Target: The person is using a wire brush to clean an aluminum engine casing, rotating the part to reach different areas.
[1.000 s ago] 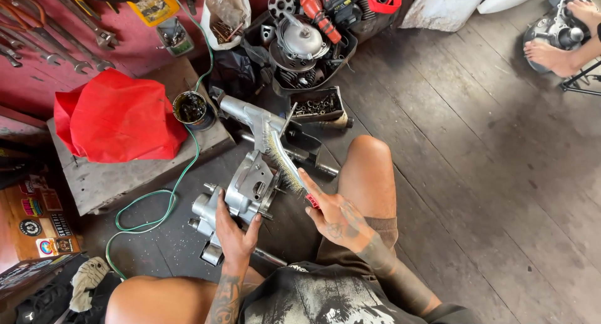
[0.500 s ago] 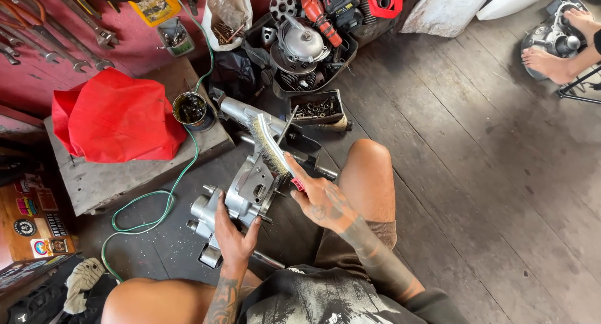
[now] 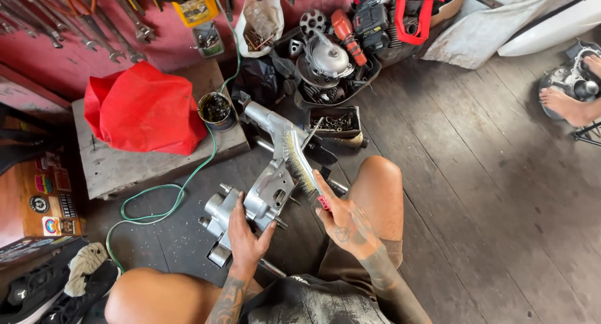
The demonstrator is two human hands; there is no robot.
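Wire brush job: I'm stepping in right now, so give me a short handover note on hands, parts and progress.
Left hand grips the lower end of the grey metal casing, which lies on the dark floor mat. Right hand holds the wire brush by its red handle, bristles against the casing's upper part. Small tin sits on the wooden block; tray of small parts beyond. How much is cleaned I cannot tell; brushing is under way.

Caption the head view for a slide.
Left hand steadies a grey metal casting; right hand holds a wire brush against it.
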